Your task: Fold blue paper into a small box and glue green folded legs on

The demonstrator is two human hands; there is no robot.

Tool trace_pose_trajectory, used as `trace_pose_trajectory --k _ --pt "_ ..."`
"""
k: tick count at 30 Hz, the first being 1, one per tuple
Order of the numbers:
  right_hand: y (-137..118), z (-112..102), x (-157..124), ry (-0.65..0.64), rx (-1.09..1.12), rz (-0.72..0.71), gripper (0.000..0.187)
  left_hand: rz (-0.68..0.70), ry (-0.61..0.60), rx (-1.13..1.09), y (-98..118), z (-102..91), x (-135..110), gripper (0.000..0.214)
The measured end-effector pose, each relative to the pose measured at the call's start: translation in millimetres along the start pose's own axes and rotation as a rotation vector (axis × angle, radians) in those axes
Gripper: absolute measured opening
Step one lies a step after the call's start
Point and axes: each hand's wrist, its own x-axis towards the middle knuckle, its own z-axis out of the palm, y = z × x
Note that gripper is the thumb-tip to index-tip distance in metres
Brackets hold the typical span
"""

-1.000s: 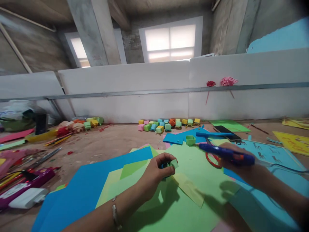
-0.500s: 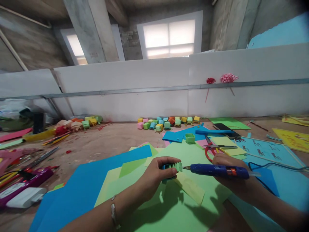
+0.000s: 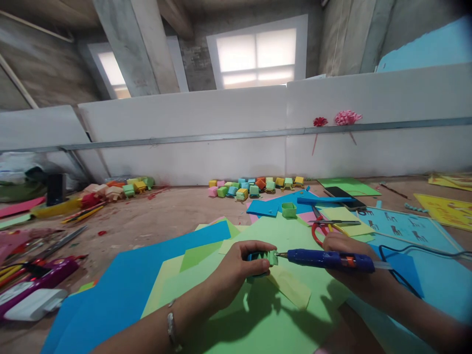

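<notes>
My left hand (image 3: 236, 269) is closed round a small folded paper piece (image 3: 268, 257), green with blue behind it, held just above the green paper sheets (image 3: 273, 314). My right hand (image 3: 352, 268) grips a blue hot glue gun (image 3: 328, 259) lying level, its metal nozzle pointing left and touching the paper piece's right edge. A black cord (image 3: 405, 253) trails from the gun's back end to the right.
Blue sheets (image 3: 125, 290) lie at the left. Red-handled scissors (image 3: 326, 227), a small green paper box (image 3: 289, 210) and a black phone (image 3: 341, 192) sit beyond my right hand. Rows of coloured paper cubes (image 3: 254, 187) line the white wall. Pens and cases clutter the left edge.
The glue gun swung down from above the scissors and moved left until its nozzle met the paper piece in my left hand. My left hand stayed almost in place.
</notes>
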Motion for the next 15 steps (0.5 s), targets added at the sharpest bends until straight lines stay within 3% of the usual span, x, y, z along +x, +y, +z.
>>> trace_pose_trajectory --k 6,15 --pt "-2.1 4.0 -2.5 -0.051 -0.005 -0.003 0.031 -0.006 -0.014 -0.017 -0.8 -0.5 0.2 0.042" --pt "4.2 1.9 0.0 -0.020 -0.009 -0.008 0.031 -0.006 -0.035 -0.030 -0.8 -0.4 -0.7 0.043"
